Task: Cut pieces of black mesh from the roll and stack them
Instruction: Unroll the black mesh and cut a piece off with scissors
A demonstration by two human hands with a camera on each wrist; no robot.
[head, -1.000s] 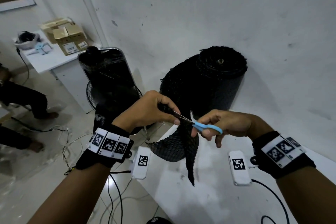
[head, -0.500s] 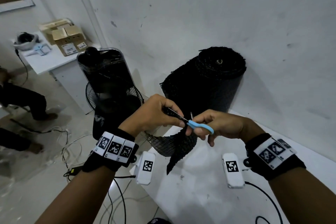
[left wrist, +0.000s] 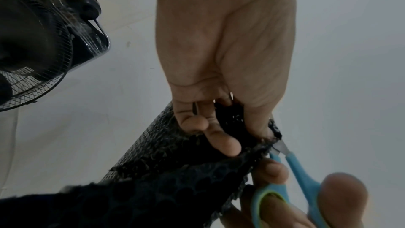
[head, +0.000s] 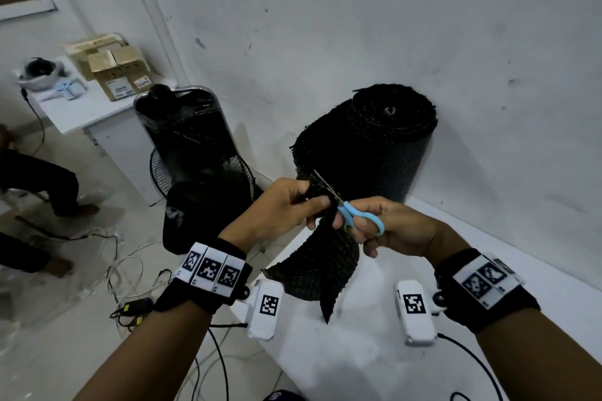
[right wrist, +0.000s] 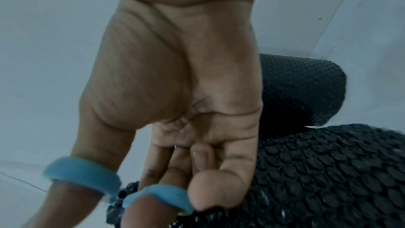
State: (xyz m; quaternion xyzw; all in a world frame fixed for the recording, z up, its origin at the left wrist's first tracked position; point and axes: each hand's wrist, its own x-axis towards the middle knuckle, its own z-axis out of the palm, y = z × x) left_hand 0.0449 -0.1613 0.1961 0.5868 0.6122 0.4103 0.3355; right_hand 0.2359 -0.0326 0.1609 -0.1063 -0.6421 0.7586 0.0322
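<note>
Fan [head: 198,169]: a black standing fan on the floor, left of the desk — its wire grille shows clearly only in the left wrist view [left wrist: 43,68].
Left hand [head: 277,208]: clenched on the loose mesh, thumb and fingers pinching the gathered edge just left of the blades; the left wrist view [left wrist: 221,68] shows the fingertips curled into the fabric.
Mesh strip [head: 322,257]: hangs from the left hand down to the desk's front left corner, its pointed end over the white top; its scaly weave is plain only in the right wrist view [right wrist: 328,171].
Scissors [head: 353,213]: blue-handled, blades pointing up-left into the mesh beside the left thumb; the head view shows the blade tips, the left wrist view [left wrist: 298,167] only their base.
Right hand [head: 394,225]: grasping the scissors, thumb and a finger through the blue loops [right wrist: 175,96].
Mesh roll [head: 374,146]: stands upright at the desk's [head: 358,361] far edge, against the wall.
Change: against half a second ago, the scissors have tilted upward and the blades sit deeper in the mesh — both hands are higher and closer together.
</note>
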